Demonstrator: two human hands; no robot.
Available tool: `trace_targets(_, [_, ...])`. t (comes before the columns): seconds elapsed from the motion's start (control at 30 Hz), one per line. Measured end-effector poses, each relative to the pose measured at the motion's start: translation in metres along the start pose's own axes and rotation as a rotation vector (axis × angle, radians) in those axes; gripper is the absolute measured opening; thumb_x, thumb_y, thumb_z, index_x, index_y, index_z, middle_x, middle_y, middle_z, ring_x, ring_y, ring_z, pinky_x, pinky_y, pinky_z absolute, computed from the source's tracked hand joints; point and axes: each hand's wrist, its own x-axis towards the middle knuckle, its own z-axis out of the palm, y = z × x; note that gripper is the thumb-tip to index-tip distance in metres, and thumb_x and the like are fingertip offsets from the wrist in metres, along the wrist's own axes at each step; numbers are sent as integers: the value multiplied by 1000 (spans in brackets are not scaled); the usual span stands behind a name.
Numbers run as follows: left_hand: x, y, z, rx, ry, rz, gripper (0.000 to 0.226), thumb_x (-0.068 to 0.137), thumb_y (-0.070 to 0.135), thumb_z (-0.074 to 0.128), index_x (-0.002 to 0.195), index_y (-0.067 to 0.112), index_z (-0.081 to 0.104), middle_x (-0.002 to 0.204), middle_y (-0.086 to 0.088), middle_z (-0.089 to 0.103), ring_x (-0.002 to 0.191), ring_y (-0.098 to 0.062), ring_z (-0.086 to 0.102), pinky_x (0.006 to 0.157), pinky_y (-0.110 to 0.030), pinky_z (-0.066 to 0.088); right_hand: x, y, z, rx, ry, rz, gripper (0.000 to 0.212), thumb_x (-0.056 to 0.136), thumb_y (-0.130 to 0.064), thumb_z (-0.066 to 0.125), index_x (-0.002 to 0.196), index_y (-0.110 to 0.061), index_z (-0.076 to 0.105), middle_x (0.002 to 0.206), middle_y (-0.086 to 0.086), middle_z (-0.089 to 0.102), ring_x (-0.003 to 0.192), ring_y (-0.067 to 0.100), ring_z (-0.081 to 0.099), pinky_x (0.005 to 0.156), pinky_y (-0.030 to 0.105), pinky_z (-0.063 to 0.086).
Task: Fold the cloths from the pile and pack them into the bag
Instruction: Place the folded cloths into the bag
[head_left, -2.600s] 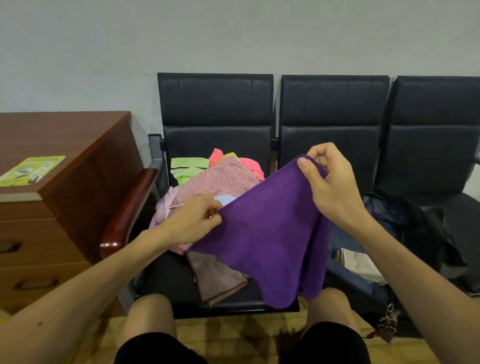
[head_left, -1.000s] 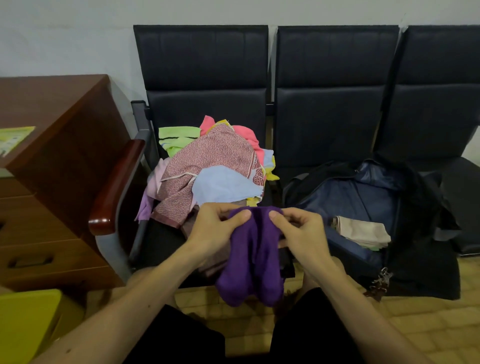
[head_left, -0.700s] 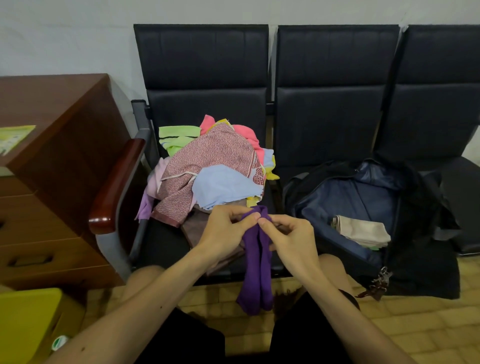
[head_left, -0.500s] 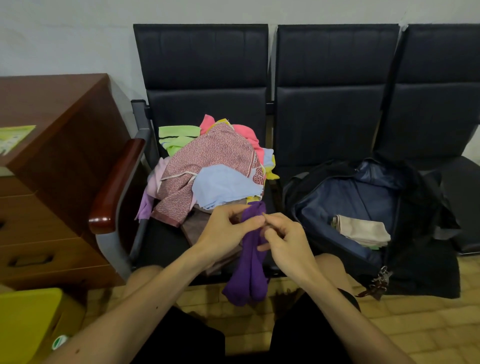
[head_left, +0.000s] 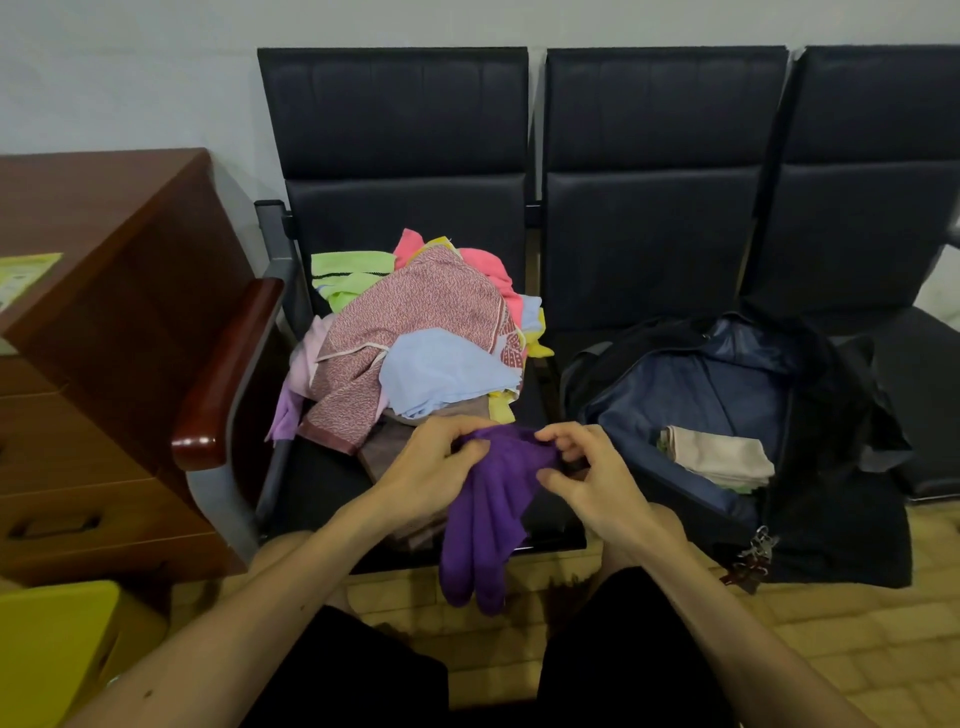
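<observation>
Purple cloth (head_left: 485, 512), spread wide between two raised hands a couple of seconds ago, now hangs as a narrow doubled strip off the seat edge, between the pile (head_left: 415, 343) and the bag (head_left: 727, 415). Left hand (head_left: 434, 475) and right hand (head_left: 589, 480) each pinch its bunched top, grips clamped on it. So the fold looks half made, I'd say, with another fold due before it joins the beige cloth (head_left: 719, 460) in the bag.

Light: dim, even, indoor
Shadows: soft, under the hands
Edges: wide-angle bending, chair backs bow outward
Focus: slightly soft throughout
</observation>
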Motion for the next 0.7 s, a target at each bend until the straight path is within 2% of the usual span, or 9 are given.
trace_targets(0.1, [0, 1, -10, -3, -110, 43, 30, 97, 11, 53, 111, 28, 74, 107, 0, 75, 105, -23, 68, 95, -48, 53, 7, 9, -7, -187, -160, 9, 38, 85, -25, 75, 118, -37, 59, 124, -6, 41, 123, 14, 34, 106, 34, 36])
trace_targets(0.17, [1, 4, -15, -15, -143, 66, 33, 99, 3, 53, 112, 25, 73, 107, 5, 75, 104, -13, 68, 90, -31, 54, 12, 11, -8, -357, -242, 9, 32, 89, -34, 70, 120, -29, 61, 128, -7, 40, 128, 15, 28, 110, 40, 33])
trace_targets(0.27, [0, 6, -22, 0, -124, 83, 44, 96, -4, 54, 111, 34, 69, 108, 21, 73, 107, 2, 64, 91, -15, 48, 18, 6, -15, -441, -296, 26, 23, 92, -40, 65, 107, -22, 68, 123, -4, 57, 123, 16, 45, 102, 46, 41])
trace_targets(0.33, [0, -4, -32, 111, -79, 89, 45, 94, -3, 57, 117, 33, 68, 113, 22, 70, 106, 2, 64, 91, -19, 51, 19, -3, -26, -292, -218, 6, 20, 90, -37, 70, 91, -17, 72, 96, -2, 71, 95, 17, 65, 85, 48, 52])
trace_targets(0.4, [-1, -13, -41, 273, -57, 73, 47, 91, -1, 59, 125, 30, 65, 115, 19, 68, 90, -4, 67, 82, -26, 55, 18, -17, -38, -173, -141, -41, 16, 84, -35, 76, 83, -18, 75, 79, -3, 74, 79, 14, 68, 76, 47, 55])
trace_targets(0.5, [-6, -19, -45, 382, -61, 66, 53, 85, 0, 60, 124, 35, 61, 107, 21, 68, 73, -13, 64, 70, -24, 52, 13, -36, -36, -112, -138, -124, 15, 77, -34, 81, 83, -22, 74, 79, -5, 74, 77, 9, 69, 73, 44, 59])
trace_targets(0.57, [-9, -21, -43, 373, -48, 98, 52, 85, 2, 58, 117, 42, 53, 99, 10, 72, 66, -17, 60, 68, -31, 50, 11, -39, -30, -99, -87, -153, 17, 76, -33, 83, 82, -25, 70, 79, -5, 72, 77, 10, 69, 70, 46, 59])
trace_targets(0.63, [-11, -18, -41, 364, -30, 130, 44, 88, 4, 57, 110, 41, 45, 88, -2, 71, 58, -13, 50, 65, -35, 48, 11, -37, -29, -99, -12, -170, 20, 76, -33, 82, 80, -25, 65, 77, -6, 69, 75, 11, 66, 68, 47, 58])
trace_targets(0.7, [-13, -15, -41, 374, -23, 178, 38, 91, 3, 58, 101, 39, 47, 85, 7, 66, 60, -6, 49, 63, -30, 45, 12, -36, -31, -112, 30, -179, 22, 78, -32, 81, 77, -25, 61, 74, -7, 65, 72, 10, 63, 67, 46, 57])
